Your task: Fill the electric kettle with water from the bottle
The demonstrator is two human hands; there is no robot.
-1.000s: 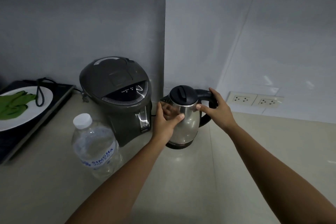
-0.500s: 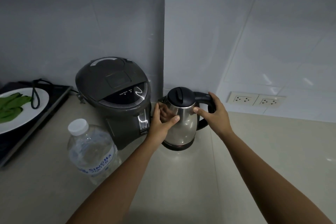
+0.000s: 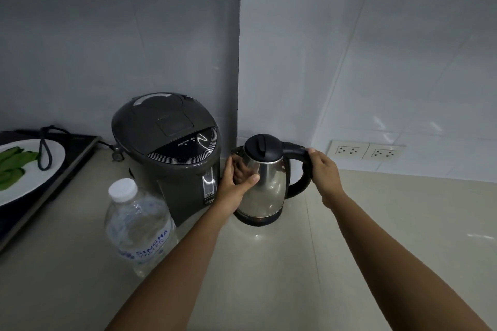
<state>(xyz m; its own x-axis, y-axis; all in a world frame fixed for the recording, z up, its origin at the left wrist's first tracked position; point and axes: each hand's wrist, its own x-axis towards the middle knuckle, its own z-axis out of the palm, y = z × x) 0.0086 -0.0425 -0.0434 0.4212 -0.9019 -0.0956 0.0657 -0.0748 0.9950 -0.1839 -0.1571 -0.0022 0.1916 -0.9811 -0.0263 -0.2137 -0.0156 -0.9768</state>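
Observation:
A stainless steel electric kettle [image 3: 265, 183] with a black lid and black handle stands on the counter in the corner, its lid down. My left hand [image 3: 236, 183] wraps the kettle's left side below the spout. My right hand [image 3: 324, 169] grips the black handle at the right. A clear plastic water bottle [image 3: 138, 226] with a white cap on stands upright at the front left, touched by neither hand.
A dark grey hot-water dispenser [image 3: 172, 153] stands just left of the kettle. At far left a white plate of green leaves [image 3: 29, 180] rests on a black cooktop [image 3: 67, 169]. Two wall sockets [image 3: 367, 151] sit behind on the right. Beige counter [image 3: 376, 223] extends right.
My right hand has slid from the kettle's lid side back onto the handle. The left hand stays on the kettle body. The view has shifted slightly.

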